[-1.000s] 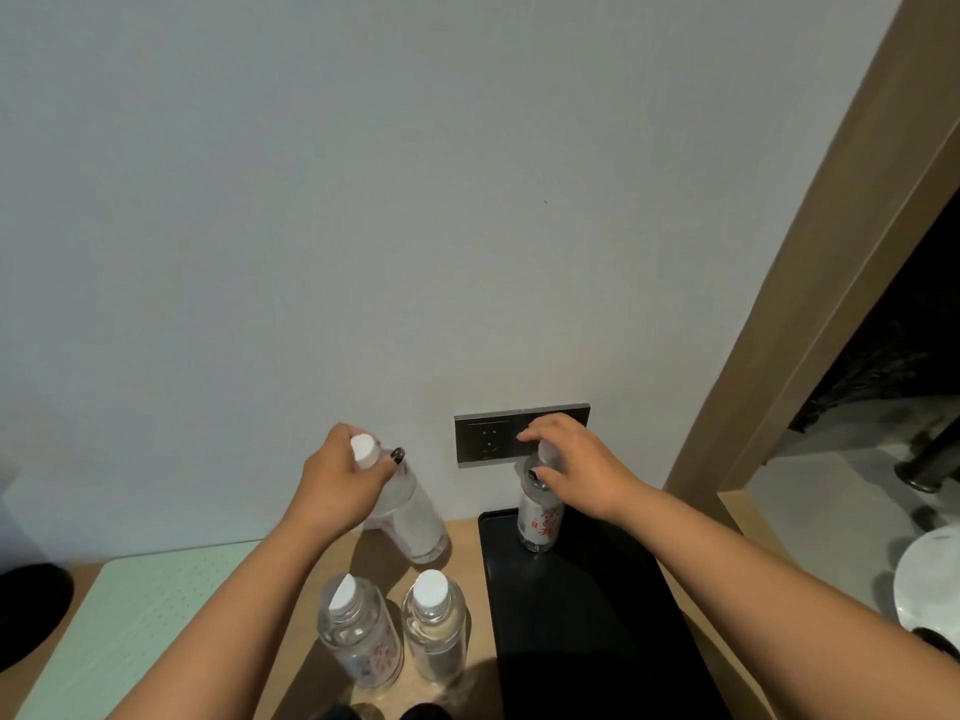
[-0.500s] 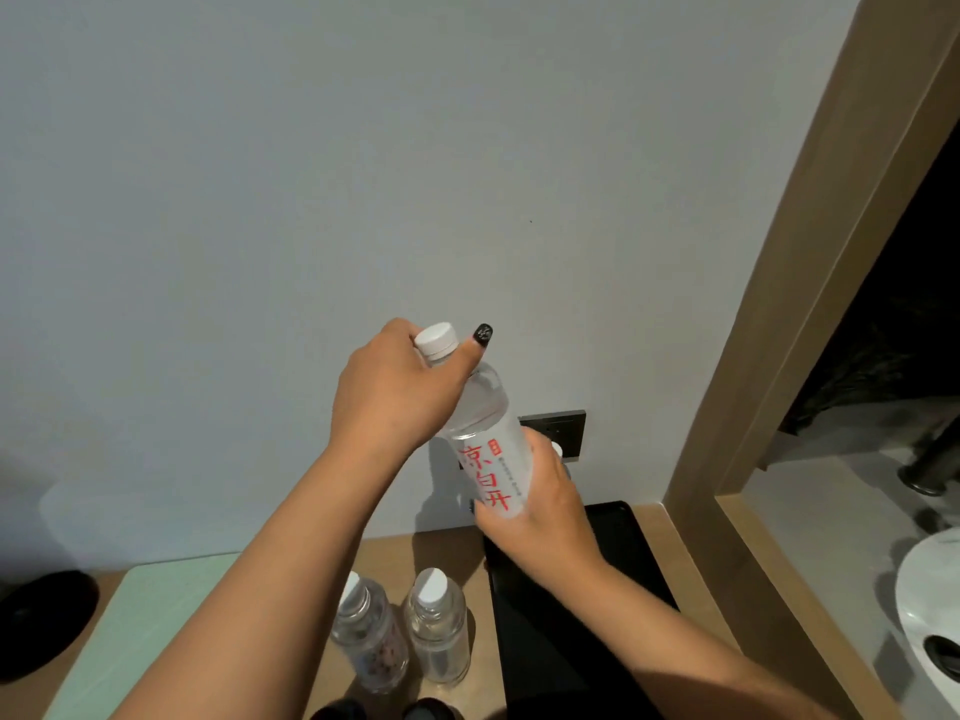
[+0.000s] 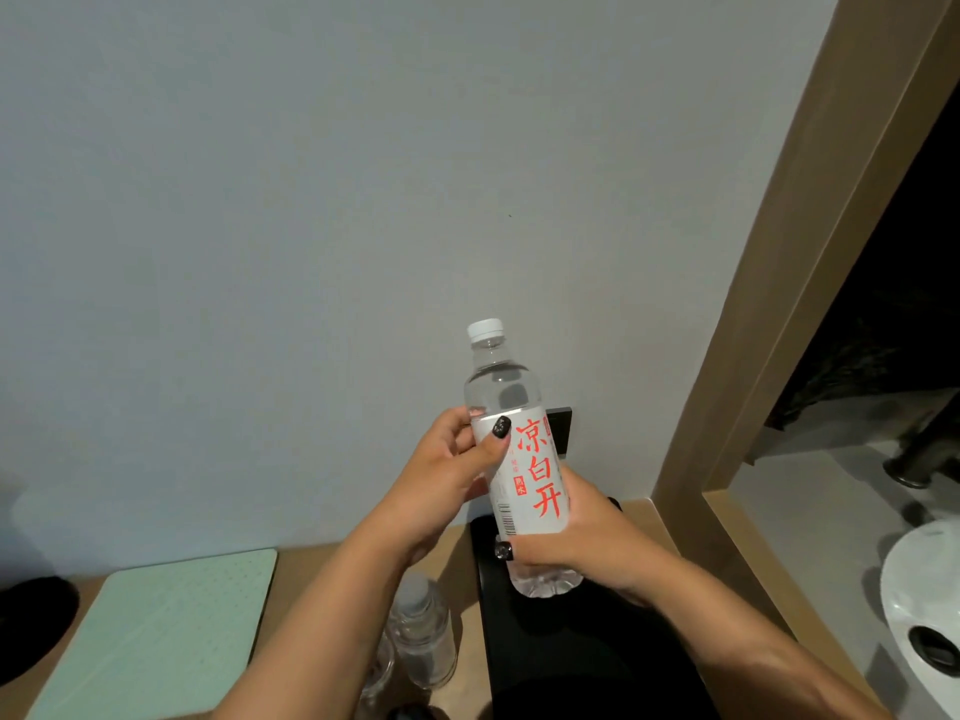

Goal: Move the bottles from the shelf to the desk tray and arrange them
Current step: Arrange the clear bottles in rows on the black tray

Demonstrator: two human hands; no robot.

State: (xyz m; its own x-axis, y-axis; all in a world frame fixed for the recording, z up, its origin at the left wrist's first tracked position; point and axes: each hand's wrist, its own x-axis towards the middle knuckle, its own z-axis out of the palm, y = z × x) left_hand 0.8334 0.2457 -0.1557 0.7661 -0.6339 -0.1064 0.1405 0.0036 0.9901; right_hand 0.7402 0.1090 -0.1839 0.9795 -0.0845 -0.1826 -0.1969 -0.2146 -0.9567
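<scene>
Clear plastic, white screw cap, white label with big red characters: that's the water bottle (image 3: 511,449), held upright in mid-air in front of the grey wall, above the far end of the black rectangular tray (image 3: 571,652). It looks full or close to it, so I'd judge it fairly heavy for its size, with thin walls that would give under a hard squeeze and a smooth label that could slip. Best hold, I'd say, is round the labelled waist or low near the base, not the cap.

And that is just how it's taken. The left hand (image 3: 441,480) wraps the upper label, thumb laid across the front, fingers curled behind. The right hand (image 3: 576,543) grips the lower body just above the ribbed base, thumb in front. Both hands are closed on the same bottle.

Moving outward: two more clear plastic bottles (image 3: 423,636) stand on the wooden desk (image 3: 462,574) just left of the tray, partly hidden by the left forearm. A pale green dotted mat (image 3: 156,631) lies further left. Behind the bottle a dark wall socket plate (image 3: 561,426) peeks out. A wooden frame (image 3: 753,304) runs up the right side, with a white basin (image 3: 924,615) beyond it.
</scene>
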